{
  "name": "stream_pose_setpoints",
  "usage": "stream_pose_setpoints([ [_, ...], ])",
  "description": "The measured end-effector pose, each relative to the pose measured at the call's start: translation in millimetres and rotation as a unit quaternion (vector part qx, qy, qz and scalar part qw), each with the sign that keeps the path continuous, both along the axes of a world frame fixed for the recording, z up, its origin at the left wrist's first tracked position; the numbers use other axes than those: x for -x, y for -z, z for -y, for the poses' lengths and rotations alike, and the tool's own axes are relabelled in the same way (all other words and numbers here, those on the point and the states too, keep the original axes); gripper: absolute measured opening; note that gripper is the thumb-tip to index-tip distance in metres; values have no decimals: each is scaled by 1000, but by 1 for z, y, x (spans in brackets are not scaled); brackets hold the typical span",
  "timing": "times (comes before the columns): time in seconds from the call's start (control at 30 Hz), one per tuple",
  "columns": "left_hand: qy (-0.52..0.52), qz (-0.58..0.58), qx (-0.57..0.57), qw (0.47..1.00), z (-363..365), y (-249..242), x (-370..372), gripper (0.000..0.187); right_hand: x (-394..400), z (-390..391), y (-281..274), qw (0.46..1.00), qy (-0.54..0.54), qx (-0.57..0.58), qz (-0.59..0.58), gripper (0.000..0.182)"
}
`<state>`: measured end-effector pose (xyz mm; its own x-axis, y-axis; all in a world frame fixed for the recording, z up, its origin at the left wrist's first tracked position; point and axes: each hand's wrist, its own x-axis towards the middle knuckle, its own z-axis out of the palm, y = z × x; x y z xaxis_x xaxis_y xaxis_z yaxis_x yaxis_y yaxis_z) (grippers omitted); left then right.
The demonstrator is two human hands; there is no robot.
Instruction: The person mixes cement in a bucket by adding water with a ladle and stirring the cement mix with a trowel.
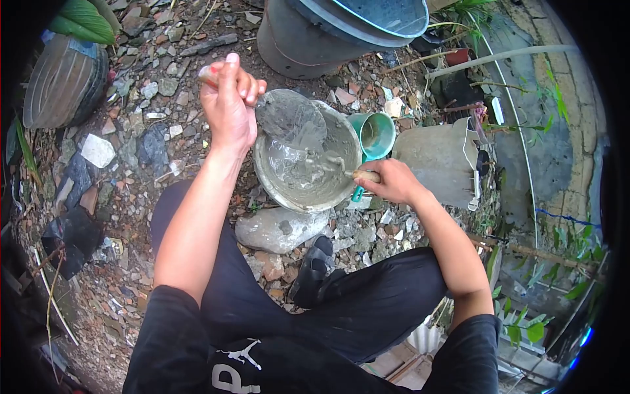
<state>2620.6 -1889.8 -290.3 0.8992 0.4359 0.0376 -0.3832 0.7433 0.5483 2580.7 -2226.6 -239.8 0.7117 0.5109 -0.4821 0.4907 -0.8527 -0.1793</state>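
Note:
A round bucket (261,172) of wet grey cement stands in front of me. My left hand (230,105) is closed around the handle of a trowel (292,119), whose cement-smeared blade tilts over the bucket's far left part. My right hand (392,180) grips the short wooden handle of a small tool (365,176) at the bucket's right rim. Its working end reaches into the cement and is coated, so I cannot make out its kind. Close behind that hand is a green dipper (379,131), its handle pointing toward me beside the bucket.
A large grey bucket (295,43) stands at the back. To the right is a broken grey pot (433,161); a ribbed planter (64,85) leans at upper left. A big stone (282,230) lies before the bucket, near my sandalled foot (315,270). Rubble covers the ground.

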Motion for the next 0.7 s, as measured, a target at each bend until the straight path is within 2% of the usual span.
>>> stream_pose_setpoints([
  [0.07,2,19,-36,999,1,-5,2,31,2,3,3,969,181,-110,-126,37],
  [0.1,3,21,-36,999,3,-10,4,31,2,-1,-3,969,182,-111,-124,37],
  [0.13,-19,27,-50,998,7,-15,7,30,3,-11,-14,918,306,-126,-219,35],
  [0.17,-40,34,-64,997,13,-20,10,29,6,-22,-25,841,422,-140,-308,33],
  [0.2,-34,37,-64,997,19,-24,14,29,10,-35,-36,839,427,-143,-304,33],
  [0.27,-61,40,-69,995,33,-33,27,27,26,-63,-52,710,562,-239,-351,30],
  [0.4,-58,57,-159,984,59,-40,55,25,41,-77,-29,550,619,-363,-427,30],
  [0.53,-38,90,-183,978,71,-40,73,21,51,-90,-29,538,645,-388,-381,30],
  [0.6,-39,94,-183,978,75,-40,80,21,46,-81,-20,496,636,-428,-408,26],
  [0.7,-38,123,-205,970,78,-29,85,19,46,-83,-15,480,642,-439,-405,23],
])
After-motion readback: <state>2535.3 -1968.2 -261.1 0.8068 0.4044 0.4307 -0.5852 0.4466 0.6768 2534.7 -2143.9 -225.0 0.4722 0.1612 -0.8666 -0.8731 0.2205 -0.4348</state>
